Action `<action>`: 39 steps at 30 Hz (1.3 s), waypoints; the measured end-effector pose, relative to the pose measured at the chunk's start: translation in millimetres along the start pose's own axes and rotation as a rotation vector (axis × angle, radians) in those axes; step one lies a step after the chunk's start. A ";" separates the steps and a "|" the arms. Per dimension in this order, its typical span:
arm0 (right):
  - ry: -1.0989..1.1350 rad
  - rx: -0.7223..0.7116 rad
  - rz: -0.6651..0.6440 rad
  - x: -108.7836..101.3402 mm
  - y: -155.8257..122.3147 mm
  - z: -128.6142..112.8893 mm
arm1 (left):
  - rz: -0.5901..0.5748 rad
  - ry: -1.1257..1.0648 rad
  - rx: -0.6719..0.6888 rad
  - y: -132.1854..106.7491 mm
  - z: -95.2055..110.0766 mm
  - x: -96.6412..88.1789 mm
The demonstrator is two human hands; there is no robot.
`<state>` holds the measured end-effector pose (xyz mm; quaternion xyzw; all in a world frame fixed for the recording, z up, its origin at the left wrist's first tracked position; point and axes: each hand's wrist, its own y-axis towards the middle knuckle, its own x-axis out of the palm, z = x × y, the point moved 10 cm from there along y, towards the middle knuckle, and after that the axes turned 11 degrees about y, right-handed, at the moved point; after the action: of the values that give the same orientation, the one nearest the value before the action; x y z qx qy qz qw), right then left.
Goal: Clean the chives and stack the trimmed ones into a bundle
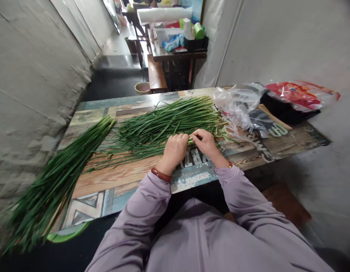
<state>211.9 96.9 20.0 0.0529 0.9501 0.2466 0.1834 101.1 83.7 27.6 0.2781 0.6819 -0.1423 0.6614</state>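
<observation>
My left hand (176,149) is closed around a few garlic chives near their pale stem ends, close to the front edge of the table. Right beside it, my right hand (204,142) pinches the pale ends of the same chives between thumb and fingers. Just beyond both hands lies a broad pile of garlic chives (169,121), green leaves to the left and light stems to the right. A second bundle of chives (58,177) rests at the table's left end, its leaves hanging over the edge.
Clear plastic bags (237,105) and pale green-handled scissors (277,130) lie on the right of the wood-patterned table (118,177). A red plastic package (302,94) sits at the far right. Behind stand a bench (157,71) and another table (177,56). A wall (30,75) runs close on the left.
</observation>
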 end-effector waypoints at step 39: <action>-0.017 -0.072 -0.109 -33.8 26.6 18.8 | 0.529 -0.598 -0.105 -7.5 -37.0 -30.5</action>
<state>250.6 122.2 28.6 -0.0033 0.9405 0.2701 0.2062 65.5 92.6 59.3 0.3562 0.3705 -0.0067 0.8578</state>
